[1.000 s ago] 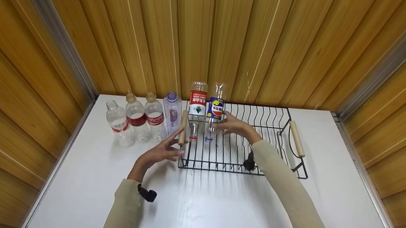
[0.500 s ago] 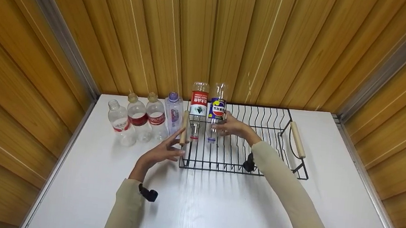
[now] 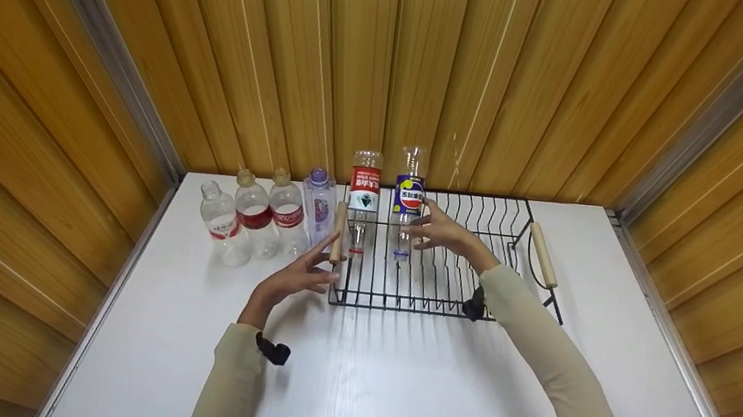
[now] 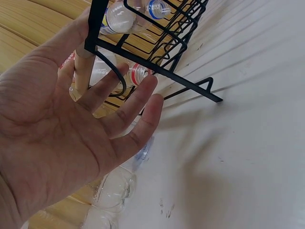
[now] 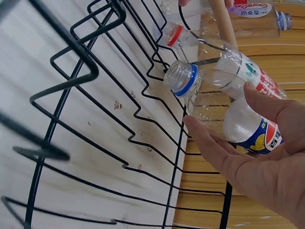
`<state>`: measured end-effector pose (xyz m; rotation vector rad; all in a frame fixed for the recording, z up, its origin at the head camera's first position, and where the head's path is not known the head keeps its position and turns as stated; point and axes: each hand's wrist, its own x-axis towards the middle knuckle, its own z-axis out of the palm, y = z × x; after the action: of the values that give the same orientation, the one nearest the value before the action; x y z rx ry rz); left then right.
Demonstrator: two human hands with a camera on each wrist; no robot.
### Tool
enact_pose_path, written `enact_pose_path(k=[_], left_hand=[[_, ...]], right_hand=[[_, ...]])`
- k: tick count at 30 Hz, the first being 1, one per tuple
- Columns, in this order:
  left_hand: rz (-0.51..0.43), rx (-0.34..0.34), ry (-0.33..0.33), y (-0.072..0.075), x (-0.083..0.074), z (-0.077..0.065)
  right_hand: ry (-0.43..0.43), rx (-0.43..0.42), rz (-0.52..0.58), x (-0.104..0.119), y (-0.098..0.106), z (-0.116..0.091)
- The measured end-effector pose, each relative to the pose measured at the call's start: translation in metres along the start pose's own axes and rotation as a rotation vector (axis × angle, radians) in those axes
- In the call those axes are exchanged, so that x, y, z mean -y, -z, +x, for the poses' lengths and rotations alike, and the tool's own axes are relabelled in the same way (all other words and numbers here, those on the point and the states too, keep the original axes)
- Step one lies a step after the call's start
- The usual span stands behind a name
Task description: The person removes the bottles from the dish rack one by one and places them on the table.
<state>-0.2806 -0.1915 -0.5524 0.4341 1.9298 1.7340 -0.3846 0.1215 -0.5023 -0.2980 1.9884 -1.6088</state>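
My right hand point(image 3: 448, 232) holds a clear plastic bottle point(image 3: 409, 195) with a blue and yellow label between thumb and fingers. In the right wrist view its open neck, ringed in blue point(image 5: 186, 81), points down toward the black wire rack point(image 3: 430, 306). Just left of it on the rack, a red-and-white-labelled bottle point(image 3: 364, 190) lies neck toward me. My left hand point(image 3: 295, 280) is at the rack's left wooden handle point(image 3: 338, 233). Seen in the left wrist view, its fingers point(image 4: 133, 112) are spread and fairly straight near the handle, gripping nothing.
Left of the rack stand several capless bottles: a clear one point(image 3: 224, 227), two with red labels point(image 3: 254, 217), and a purple-tinted one point(image 3: 320, 210). A second wooden handle point(image 3: 544, 254) is on the rack's right end. Wood-look walls enclose the white table point(image 3: 353, 386).
My right hand has shifted a little to the right, carrying the blue-labelled bottle away from the red-labelled one. The left hand has stayed by the handle.
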Motion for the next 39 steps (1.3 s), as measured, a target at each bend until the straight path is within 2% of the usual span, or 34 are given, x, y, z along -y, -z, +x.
enact_pose_path(k=[7, 14, 19, 26, 34, 39], left_hand=[[0.014, -0.001, 0.023, -0.002, -0.003, 0.004], [0.041, -0.065, 0.005, 0.004, 0.026, 0.010], [0.065, -0.074, 0.018, 0.003, 0.024, 0.012], [0.035, -0.070, 0.058, 0.004, 0.022, 0.013], [0.009, -0.002, 0.046, 0.003, 0.004, 0.004], [0.000, 0.002, 0.019, 0.000, 0.000, 0.001]], right_hand=[[0.028, -0.047, -0.003, 0.004, 0.014, -0.029], [0.066, -0.108, 0.065, -0.005, 0.021, -0.048], [0.121, -0.147, 0.150, -0.010, 0.028, -0.066], [0.124, -0.205, 0.169, -0.021, 0.032, -0.088], [0.140, -0.192, 0.224, -0.026, 0.032, -0.104], [0.169, -0.179, 0.213, -0.028, 0.033, -0.107]])
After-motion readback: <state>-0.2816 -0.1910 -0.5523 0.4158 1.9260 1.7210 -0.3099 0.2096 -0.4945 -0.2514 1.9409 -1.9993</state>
